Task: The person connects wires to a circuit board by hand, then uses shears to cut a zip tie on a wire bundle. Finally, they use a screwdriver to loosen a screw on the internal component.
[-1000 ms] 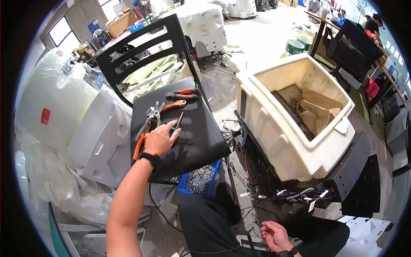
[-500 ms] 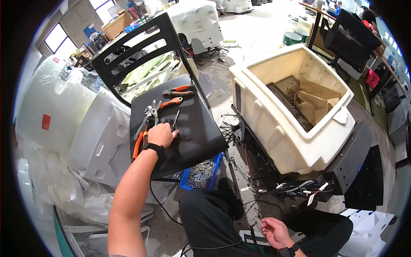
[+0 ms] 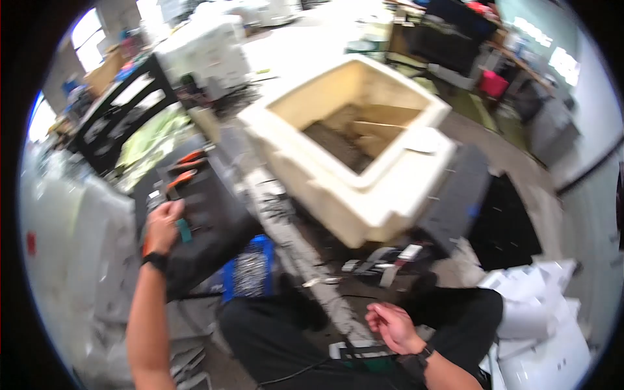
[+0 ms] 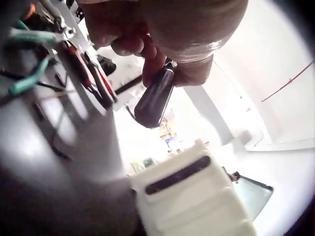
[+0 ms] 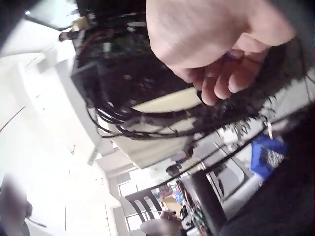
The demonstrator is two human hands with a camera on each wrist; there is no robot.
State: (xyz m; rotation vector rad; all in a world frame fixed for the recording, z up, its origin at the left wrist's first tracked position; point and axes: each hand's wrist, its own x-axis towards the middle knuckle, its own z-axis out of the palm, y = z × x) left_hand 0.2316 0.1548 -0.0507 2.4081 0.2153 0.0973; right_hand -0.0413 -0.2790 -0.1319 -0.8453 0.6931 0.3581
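My left hand (image 3: 164,224) is over the black chair seat (image 3: 218,227). It grips a thick-handled tool (image 4: 156,101); the handle juts out past the thumb and fingers, dark against the light in the left wrist view, and the tool's other end is hidden. Orange-handled pliers (image 3: 183,179) lie on the seat beyond the hand. The left wrist view also shows teal-handled pliers (image 4: 32,37) and red-handled pliers (image 4: 81,66) on the seat. Over my lap, my right hand (image 3: 393,325) hangs with loosely curled fingers and holds nothing.
A cream plastic bin (image 3: 276,133) with brown paper inside stands ahead, a bundle of cables (image 3: 383,265) at its near foot. Beside the chair sits a blue tray (image 3: 228,283) of small metal parts. White panels (image 3: 539,325) lie at the right.
The head view has swung to the right, so the chair now sits further left and the picture is blurred. My left hand has closed round a tool among those on the seat. The right hand stays over the lap.
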